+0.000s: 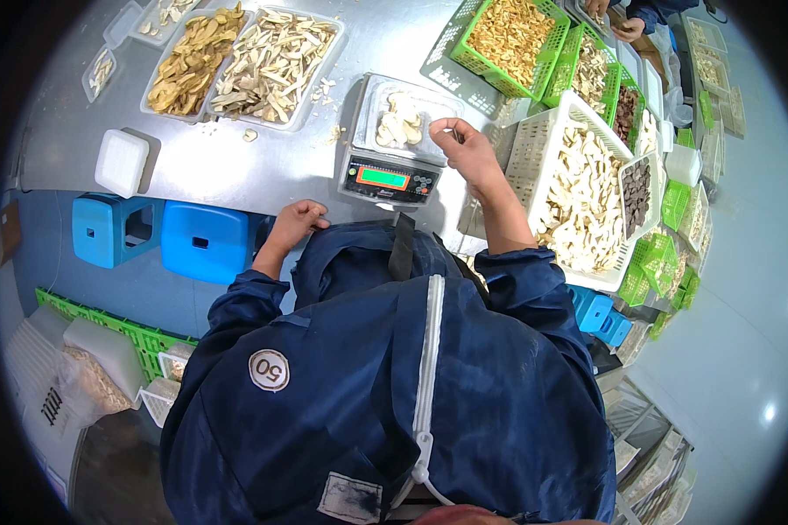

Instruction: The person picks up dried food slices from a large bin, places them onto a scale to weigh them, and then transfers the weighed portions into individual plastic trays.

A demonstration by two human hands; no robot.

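My right hand [466, 154] hovers by the right edge of a clear plastic container [368, 118], thumb and fingers drawn together. Whether anything small is between its fingertips I cannot tell. Inside the container are pale dried mushroom slices [399, 121]. The container sits on a digital scale [351, 174] with a lit green display. My left hand [299, 223] rests at the table's front edge with curled fingers, and no object shows in it. To my right stands a white plastic basket [532, 157] full of pale dried slices [584, 197].
Two tubs of dried slices, one brown [197, 59] and one pale [276, 65], stand at the back left of the metal table [197, 167]. A white plastic tub [121, 162] lies nearer. Green baskets [535, 88] line the back right, by a co-worker's hands [628, 29]. Blue stools [203, 243] are below.
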